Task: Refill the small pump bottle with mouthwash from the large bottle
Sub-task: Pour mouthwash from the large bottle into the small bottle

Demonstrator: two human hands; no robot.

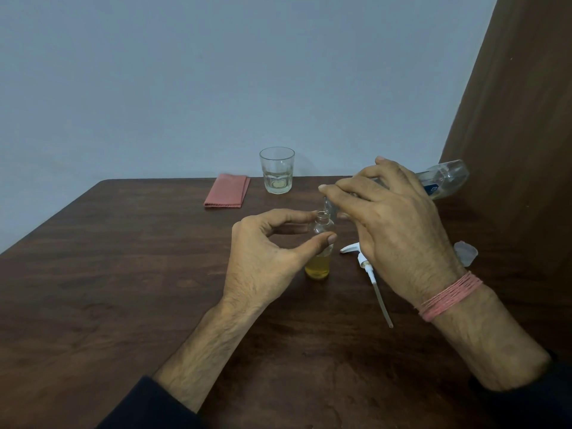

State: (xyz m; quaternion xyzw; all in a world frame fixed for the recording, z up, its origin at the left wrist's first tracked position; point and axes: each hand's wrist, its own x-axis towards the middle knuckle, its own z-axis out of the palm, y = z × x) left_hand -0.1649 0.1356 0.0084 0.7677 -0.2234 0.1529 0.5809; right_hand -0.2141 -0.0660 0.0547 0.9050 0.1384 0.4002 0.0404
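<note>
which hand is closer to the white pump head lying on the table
Right. The right hand, gripping the tilted large bottle, hangs directly over the pump head, partly hiding it. The left hand holds the small bottle, left of the pump.

A plain home room: dark wooden tabletop (123, 274) against a bare wall (185, 72), brown curtain (520, 103), drinking glass (277, 170).
</note>
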